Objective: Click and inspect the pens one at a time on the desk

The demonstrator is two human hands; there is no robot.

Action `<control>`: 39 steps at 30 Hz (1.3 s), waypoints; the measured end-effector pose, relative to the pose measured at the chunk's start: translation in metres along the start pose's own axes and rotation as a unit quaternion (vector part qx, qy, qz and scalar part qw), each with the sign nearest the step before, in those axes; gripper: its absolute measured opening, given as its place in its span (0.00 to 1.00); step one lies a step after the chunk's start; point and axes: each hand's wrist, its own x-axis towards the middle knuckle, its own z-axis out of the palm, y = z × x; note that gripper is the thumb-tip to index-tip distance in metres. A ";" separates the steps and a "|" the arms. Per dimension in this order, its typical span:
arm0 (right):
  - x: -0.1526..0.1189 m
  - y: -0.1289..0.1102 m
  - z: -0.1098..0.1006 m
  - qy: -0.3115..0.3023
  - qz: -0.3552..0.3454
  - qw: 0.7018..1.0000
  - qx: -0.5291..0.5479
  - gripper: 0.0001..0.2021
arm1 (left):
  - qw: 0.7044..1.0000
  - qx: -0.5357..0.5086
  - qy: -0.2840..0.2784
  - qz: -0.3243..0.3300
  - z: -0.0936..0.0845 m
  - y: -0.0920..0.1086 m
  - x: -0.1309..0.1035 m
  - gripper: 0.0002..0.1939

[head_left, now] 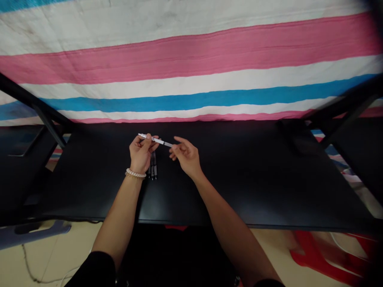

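Observation:
A slim white pen (157,140) is held above the black table, slanting down slightly to the right. My left hand (141,154) pinches its white barrel between thumb and fingers. At the pen's other end, past a dark band, a thin greyish section reaches the fingertips of my right hand (187,156). There the thumb and a finger close on the end, while the index finger is stretched out above. Several dark pens (153,167) lie side by side on the table beside my left wrist, partly hidden by that hand.
The black table (239,171) runs the width of the view. Behind it hangs a striped sheet (191,59) in white, pink and blue. Dark metal struts (49,123) slope at both sides. A red plastic stool (317,255) stands on the floor at the lower right.

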 end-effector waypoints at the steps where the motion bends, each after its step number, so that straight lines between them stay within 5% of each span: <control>1: 0.000 -0.001 -0.001 0.001 0.016 1.000 -0.004 0.17 | 1.000 0.001 0.001 -0.001 0.000 0.000 0.000 0.16; 5: 0.002 -0.002 -0.002 0.006 -0.021 1.000 -0.011 0.17 | 1.000 0.003 0.001 -0.003 0.000 0.000 0.000 0.15; 9: 0.004 -0.001 -0.003 0.001 0.058 0.998 0.018 0.20 | 1.000 0.002 -0.004 -0.007 0.000 -0.001 0.000 0.13; 14: 0.004 -0.002 -0.006 -0.008 -0.012 1.000 0.012 0.19 | 1.000 -0.008 -0.004 -0.007 0.000 -0.001 0.000 0.12; 18: 0.003 -0.004 -0.003 -0.025 0.043 0.998 0.029 0.21 | 1.000 -0.002 -0.001 -0.012 0.003 -0.001 -0.002 0.11; 27: 0.003 -0.013 -0.004 0.024 0.025 0.998 0.044 0.13 | 0.996 -0.017 0.085 0.013 -0.011 0.006 0.011 0.12; 39: -0.001 -0.004 0.004 0.061 0.015 0.998 0.014 0.15 | 0.999 -0.003 0.004 -0.033 0.003 -0.008 -0.003 0.14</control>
